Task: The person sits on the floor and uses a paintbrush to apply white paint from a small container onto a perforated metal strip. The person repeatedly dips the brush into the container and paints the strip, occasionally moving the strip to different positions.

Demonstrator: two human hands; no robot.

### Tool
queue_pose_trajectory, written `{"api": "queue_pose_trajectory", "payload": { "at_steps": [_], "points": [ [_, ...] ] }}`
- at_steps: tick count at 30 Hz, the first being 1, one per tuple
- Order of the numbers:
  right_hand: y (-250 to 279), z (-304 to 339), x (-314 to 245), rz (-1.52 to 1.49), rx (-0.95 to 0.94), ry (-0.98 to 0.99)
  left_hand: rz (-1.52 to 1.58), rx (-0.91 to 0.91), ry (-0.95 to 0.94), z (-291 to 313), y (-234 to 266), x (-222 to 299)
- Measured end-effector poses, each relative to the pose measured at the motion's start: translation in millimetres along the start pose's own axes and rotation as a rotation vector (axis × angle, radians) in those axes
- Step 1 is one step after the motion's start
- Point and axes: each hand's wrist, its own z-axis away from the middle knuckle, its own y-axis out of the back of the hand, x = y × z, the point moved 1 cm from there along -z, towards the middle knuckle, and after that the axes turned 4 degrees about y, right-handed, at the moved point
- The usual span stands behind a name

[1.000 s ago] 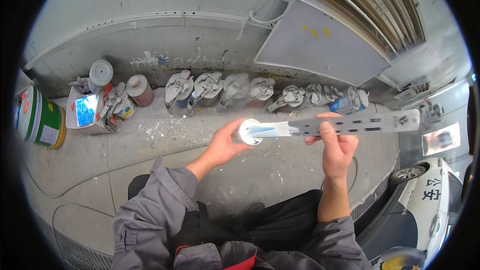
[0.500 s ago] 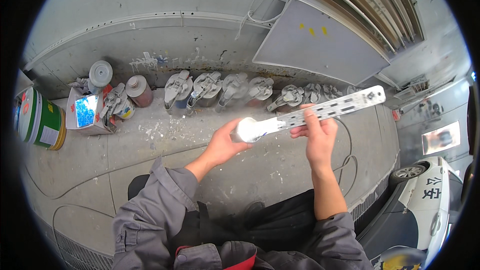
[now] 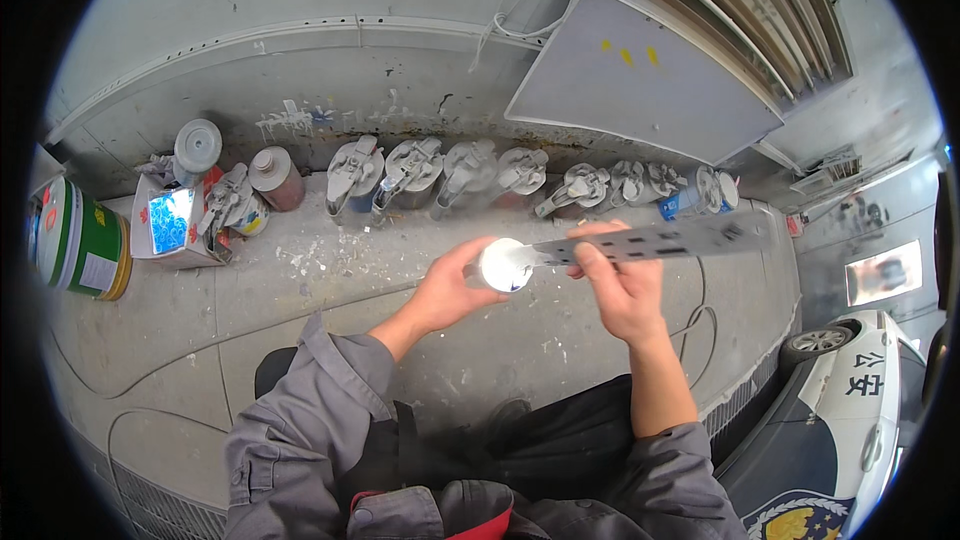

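My left hand [image 3: 447, 290] is wrapped round a small cup [image 3: 506, 267] with bright white liquid, likely paint, in it. Pinched in my right hand [image 3: 625, 290] is a long flat mixing stick [image 3: 675, 243] with dark slots and marks along it. Its whitish inner end reaches the cup's right rim; whether it dips into the liquid I cannot tell. The outer part, pointing right, is smeared by motion. Both hands are above the grey floor, in front of my body.
Along the wall stands a row of paint-spattered spray guns [image 3: 412, 176]. At left are a green bucket [image 3: 97, 245], a white box [image 3: 180, 258] and a metal can [image 3: 276, 180]. A hose [image 3: 300, 316] crosses the floor. A black-and-white car [image 3: 800, 440] is at right.
The mixing stick has swung its outer end down and turned, now showing a darker side. My right hand has shifted slightly left; my left hand and the cup have barely moved.
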Motion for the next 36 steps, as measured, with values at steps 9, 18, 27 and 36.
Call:
{"api": "queue_pose_trajectory", "payload": {
  "at_steps": [9, 18, 27, 36],
  "points": [
    [-27.4, 4.7, 13.9, -0.252, 0.329, -0.45, 0.002, 0.105, 0.028, -0.1, -1.3, 1.8],
    [5.8, -2.0, -8.7, -0.37, 0.443, -0.396, -0.015, 0.12, -0.008, -4.1, 1.5, -11.9],
    [20.4, -3.8, -16.3, -0.025, -0.017, 0.014, 0.001, 0.055, -0.06, -4.5, -0.7, -10.9],
    [24.0, -2.8, -13.9, -0.077, 0.024, -0.041, -0.017, 0.044, -0.036, -5.7, -2.4, -16.9]
  ]
}}
